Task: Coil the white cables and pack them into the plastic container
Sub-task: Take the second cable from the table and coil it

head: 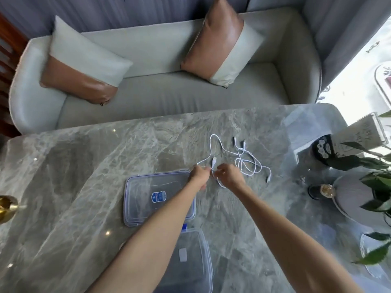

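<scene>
You are at the first coil. Your left hand [200, 176] and right hand [231, 176] both pinch one white cable [214, 161], close together, with a short length between them. The rest of it trails away beyond your fingers. The second cable [238, 163] lies loose just right of your right hand. Next, I judge, you draw in the slack and lay even loops into one hand. The open plastic container [208, 256] sits behind your grip, toward you, with its lid [137, 187] under your left forearm.
</scene>
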